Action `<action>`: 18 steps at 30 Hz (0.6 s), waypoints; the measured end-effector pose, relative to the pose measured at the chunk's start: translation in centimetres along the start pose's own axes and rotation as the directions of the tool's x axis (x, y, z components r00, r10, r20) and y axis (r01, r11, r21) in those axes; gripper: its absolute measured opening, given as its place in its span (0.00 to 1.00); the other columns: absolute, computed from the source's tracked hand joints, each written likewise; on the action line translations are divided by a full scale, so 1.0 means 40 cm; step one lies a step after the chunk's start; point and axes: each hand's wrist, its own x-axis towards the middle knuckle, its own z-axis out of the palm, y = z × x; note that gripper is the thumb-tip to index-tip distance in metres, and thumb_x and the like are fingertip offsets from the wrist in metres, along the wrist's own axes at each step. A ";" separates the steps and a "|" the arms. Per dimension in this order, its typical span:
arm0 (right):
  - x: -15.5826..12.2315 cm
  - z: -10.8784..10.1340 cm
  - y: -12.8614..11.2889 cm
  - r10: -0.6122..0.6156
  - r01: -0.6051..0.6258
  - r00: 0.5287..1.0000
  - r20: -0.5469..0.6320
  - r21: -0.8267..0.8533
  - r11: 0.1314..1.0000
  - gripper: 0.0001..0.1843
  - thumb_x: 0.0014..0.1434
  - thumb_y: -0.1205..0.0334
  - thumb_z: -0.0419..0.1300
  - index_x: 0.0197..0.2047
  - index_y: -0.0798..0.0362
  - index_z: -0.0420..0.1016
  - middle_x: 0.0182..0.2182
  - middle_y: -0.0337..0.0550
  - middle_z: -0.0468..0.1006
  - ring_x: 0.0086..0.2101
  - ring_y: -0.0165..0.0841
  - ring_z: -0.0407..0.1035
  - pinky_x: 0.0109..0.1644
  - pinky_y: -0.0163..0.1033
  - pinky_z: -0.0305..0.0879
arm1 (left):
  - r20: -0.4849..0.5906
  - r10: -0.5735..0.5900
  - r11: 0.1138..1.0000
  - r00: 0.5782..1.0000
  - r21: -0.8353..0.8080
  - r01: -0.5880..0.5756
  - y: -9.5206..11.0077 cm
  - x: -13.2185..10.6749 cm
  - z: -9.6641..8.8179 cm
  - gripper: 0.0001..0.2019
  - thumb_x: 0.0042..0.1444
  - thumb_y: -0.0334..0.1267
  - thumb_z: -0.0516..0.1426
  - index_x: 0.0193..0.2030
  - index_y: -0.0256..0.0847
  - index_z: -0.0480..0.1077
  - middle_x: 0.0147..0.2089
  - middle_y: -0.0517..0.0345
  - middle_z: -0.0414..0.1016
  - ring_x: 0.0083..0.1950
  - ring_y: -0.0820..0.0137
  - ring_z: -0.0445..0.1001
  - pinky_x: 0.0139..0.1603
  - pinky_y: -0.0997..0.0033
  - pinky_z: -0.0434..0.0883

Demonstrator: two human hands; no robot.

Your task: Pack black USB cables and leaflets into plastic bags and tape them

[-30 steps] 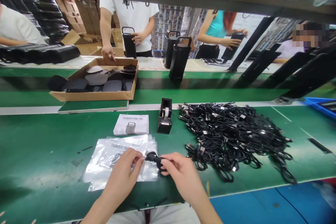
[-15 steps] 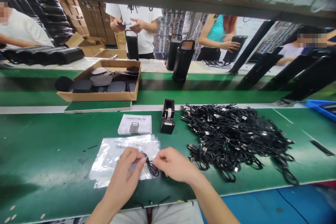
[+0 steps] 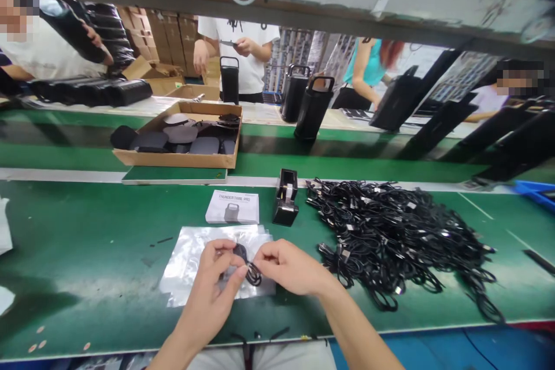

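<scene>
A coiled black cable (image 3: pixel 253 275) is held between my two hands, over a stack of clear plastic bags (image 3: pixel 184 260) on the green bench. My left hand (image 3: pixel 217 277) pinches the cable's left end between thumb and fingers. On the other side, my right hand (image 3: pixel 288 266) is closed with thumb and fingertips on the cable's loops. Just behind the bags lies a stack of printed leaflets (image 3: pixel 232 207). A black tape dispenser (image 3: pixel 285 196) stands beside the leaflets. To the right of my right hand spreads a large pile of black cables (image 3: pixel 390 231).
Behind the bench, a cardboard box (image 3: pixel 173 159) holds dark flat pieces. Black speaker-like units with handles (image 3: pixel 314 110) stand on the far ledge. Several co-workers work across from me. An overhead beam (image 3: pixel 303 17) crosses the top, and a blue tray (image 3: pixel 535 193) sits at far right.
My view has shifted, so the scene sits slightly farther right. Both hands stay on the cable. White pieces now show at the left edge, and a co-worker at left now holds a black unit.
</scene>
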 end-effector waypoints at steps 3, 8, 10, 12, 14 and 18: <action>0.008 0.019 -0.008 -0.022 -0.019 0.982 -0.186 -0.215 0.977 0.10 0.53 0.64 0.49 0.23 0.57 0.66 0.20 0.36 0.63 0.24 0.23 0.54 0.27 0.29 0.45 | 0.017 -0.035 0.999 0.999 -0.040 0.036 -0.010 -0.008 0.008 0.10 0.58 0.44 0.48 0.33 0.43 0.67 0.53 0.54 0.50 0.57 0.65 0.55 0.55 0.63 0.58; 0.030 0.078 -0.022 -0.005 -0.108 0.941 -0.338 -0.317 0.942 0.15 0.56 0.63 0.49 0.20 0.57 0.62 0.20 0.37 0.61 0.24 0.24 0.54 0.29 0.31 0.46 | -0.061 -0.001 1.000 0.998 -0.027 0.000 -0.008 -0.008 0.015 0.10 0.57 0.43 0.49 0.32 0.43 0.68 0.56 0.54 0.51 0.59 0.63 0.53 0.58 0.57 0.55; 0.022 0.076 -0.042 -0.099 -0.011 0.939 -0.329 -0.319 0.948 0.17 0.61 0.60 0.45 0.24 0.56 0.65 0.27 0.39 0.64 0.29 0.25 0.59 0.33 0.30 0.50 | -0.125 -0.012 0.999 0.992 -0.039 0.007 -0.001 0.002 0.003 0.11 0.57 0.44 0.49 0.32 0.42 0.68 0.55 0.52 0.53 0.58 0.61 0.55 0.55 0.57 0.59; 0.011 0.057 -0.072 -0.203 0.115 0.944 -0.259 -0.318 0.941 0.18 0.63 0.57 0.42 0.30 0.54 0.68 0.35 0.40 0.66 0.34 0.25 0.61 0.37 0.30 0.53 | -0.186 -0.039 0.995 0.982 -0.095 0.022 0.011 0.018 -0.017 0.12 0.56 0.46 0.49 0.32 0.41 0.68 0.54 0.50 0.56 0.57 0.61 0.56 0.53 0.57 0.60; 0.011 0.028 -0.108 -0.288 0.219 0.944 -0.160 -0.347 0.912 0.14 0.60 0.53 0.48 0.35 0.52 0.70 0.40 0.39 0.67 0.35 0.25 0.62 0.39 0.31 0.54 | -0.229 -0.052 0.987 0.972 -0.160 0.015 0.027 0.037 -0.041 0.13 0.56 0.46 0.50 0.32 0.40 0.68 0.52 0.50 0.58 0.58 0.61 0.56 0.55 0.58 0.58; 0.048 -0.030 -0.188 -0.362 0.321 0.932 -0.009 -0.440 0.838 0.10 0.53 0.55 0.58 0.31 0.53 0.72 0.31 0.37 0.72 0.31 0.26 0.64 0.36 0.30 0.54 | -0.277 -0.071 0.958 0.958 -0.285 -0.012 0.053 0.069 -0.090 0.14 0.56 0.47 0.51 0.31 0.38 0.67 0.51 0.50 0.61 0.57 0.62 0.58 0.55 0.62 0.59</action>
